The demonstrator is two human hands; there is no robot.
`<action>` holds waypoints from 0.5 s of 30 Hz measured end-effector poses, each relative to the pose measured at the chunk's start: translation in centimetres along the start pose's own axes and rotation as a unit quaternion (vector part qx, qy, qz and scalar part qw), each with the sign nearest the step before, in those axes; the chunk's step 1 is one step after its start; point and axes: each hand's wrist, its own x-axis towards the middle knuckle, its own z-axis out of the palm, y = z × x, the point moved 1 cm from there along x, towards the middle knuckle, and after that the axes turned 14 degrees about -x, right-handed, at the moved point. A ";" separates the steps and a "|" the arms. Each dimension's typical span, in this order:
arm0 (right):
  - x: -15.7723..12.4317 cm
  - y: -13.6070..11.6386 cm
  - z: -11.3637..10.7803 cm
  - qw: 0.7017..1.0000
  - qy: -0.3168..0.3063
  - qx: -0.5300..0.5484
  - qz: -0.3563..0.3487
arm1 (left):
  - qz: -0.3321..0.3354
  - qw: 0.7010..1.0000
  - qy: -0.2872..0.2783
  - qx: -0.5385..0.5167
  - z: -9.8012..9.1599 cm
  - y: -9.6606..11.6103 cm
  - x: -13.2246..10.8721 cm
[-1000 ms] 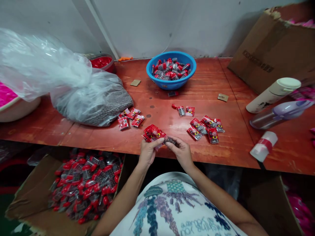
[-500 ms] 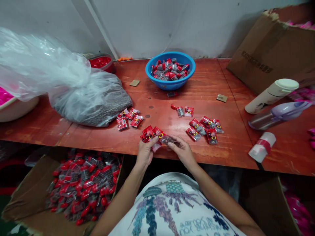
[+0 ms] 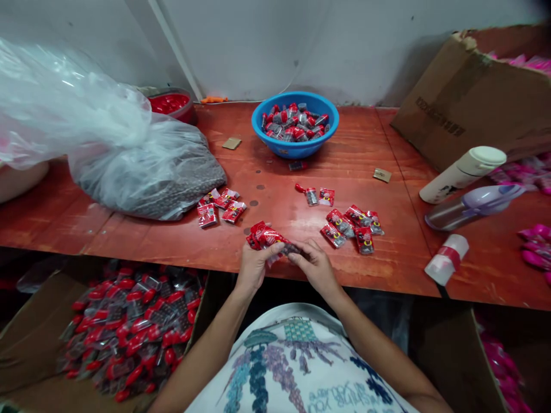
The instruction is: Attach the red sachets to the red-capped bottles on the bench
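Note:
My left hand [image 3: 255, 265] is closed on a bunch of small red packets [image 3: 263, 235] at the near edge of the red wooden table [image 3: 275, 241]. My right hand [image 3: 316, 265] pinches the right end of the same bunch, where a small dark tube [image 3: 291, 248] shows between the fingers. Both hands meet over the table edge. More red packets lie in a loose group to the right [image 3: 352, 226] and in a smaller group to the left [image 3: 219, 206].
A blue bowl [image 3: 295, 148] of red-capped tubes stands at the back. A clear plastic bag [image 3: 129, 155] of dark pellets lies left. A cardboard box [image 3: 129, 332] of tubes sits below left. Bottles [image 3: 462, 172] and a brown carton [image 3: 473, 97] are at the right.
The hands stay together on the packet bunch; the packets have been drawn in more tightly between the fingers. The view has shifted slightly left and down.

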 end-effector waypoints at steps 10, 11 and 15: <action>-0.2 -1.0 0.1 0.996 -0.027 0.072 0.044 | -0.034 0.999 -0.018 0.024 0.8 0.4 0.1; -0.2 -1.1 0.1 0.994 -0.030 0.091 0.057 | -0.052 0.998 -0.025 0.037 0.8 0.4 0.2; -0.1 -0.9 0.1 0.989 -0.032 0.123 0.074 | -0.099 0.992 -0.032 0.069 0.5 -0.1 0.1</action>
